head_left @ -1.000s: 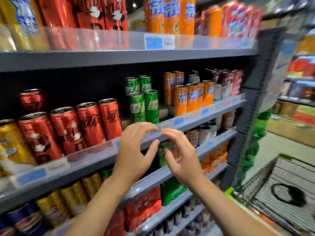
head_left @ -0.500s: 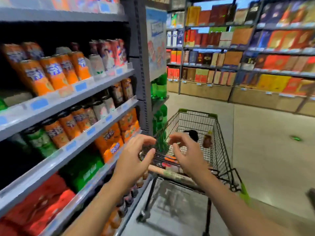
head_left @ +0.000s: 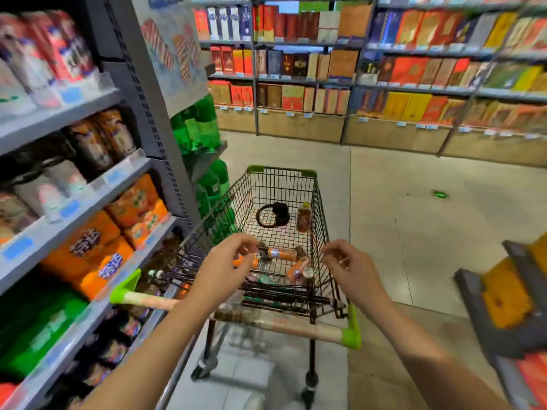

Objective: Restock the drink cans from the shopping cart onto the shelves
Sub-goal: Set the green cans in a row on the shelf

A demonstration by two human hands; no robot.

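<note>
A shop: stocked shelves (head_left: pixel 74 199) with price tags, a shopping cart (head_left: pixel 322 226).

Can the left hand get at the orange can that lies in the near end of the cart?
Probably yes. The left hand hangs empty right above the orange can, and the cart is open on top; nothing covers the can.

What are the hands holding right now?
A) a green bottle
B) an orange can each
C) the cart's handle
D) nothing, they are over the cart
D: the left hand and the right hand hang with loosely curled fingers above the shopping cart, gripping nothing, while the orange cans lie on the cart's floor below.
</note>
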